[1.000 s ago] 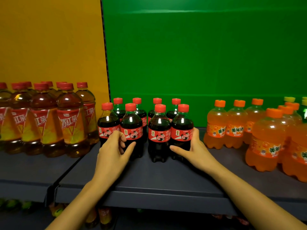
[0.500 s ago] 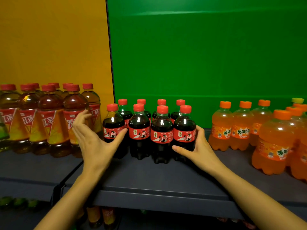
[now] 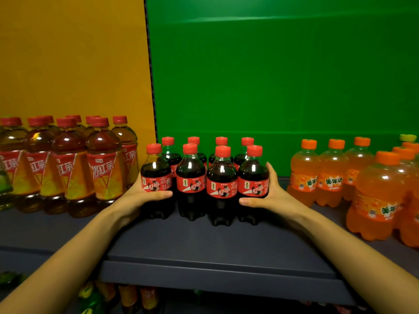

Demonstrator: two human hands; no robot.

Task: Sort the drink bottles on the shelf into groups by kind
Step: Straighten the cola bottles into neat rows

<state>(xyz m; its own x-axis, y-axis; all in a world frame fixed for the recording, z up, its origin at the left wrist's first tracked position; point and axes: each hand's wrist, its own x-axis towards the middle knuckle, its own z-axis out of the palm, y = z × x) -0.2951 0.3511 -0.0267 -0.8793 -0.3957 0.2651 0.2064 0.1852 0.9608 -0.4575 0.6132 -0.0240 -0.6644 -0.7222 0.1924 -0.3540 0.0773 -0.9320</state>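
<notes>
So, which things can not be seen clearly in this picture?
- Back row of cola bottles: head view, front row hides all but caps.
- Yellow-capped bottle: right edge and orange soda bottles hide its body.
- Lower shelf bottles: dark, blurred, under the shelf.
- Left hand fingers: behind a bottle.

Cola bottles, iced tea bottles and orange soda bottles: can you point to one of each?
cola bottle [image 3: 221,182]: head view, on its red label.
iced tea bottle [image 3: 103,171]: head view, on its label.
orange soda bottle [image 3: 376,200]: head view, on its orange body.

My dark shelf [image 3: 217,252] carries tea bottles [image 3: 68,168] left, cola bottles [image 3: 204,177] centre, orange soda bottles [image 3: 353,177] right.
</notes>
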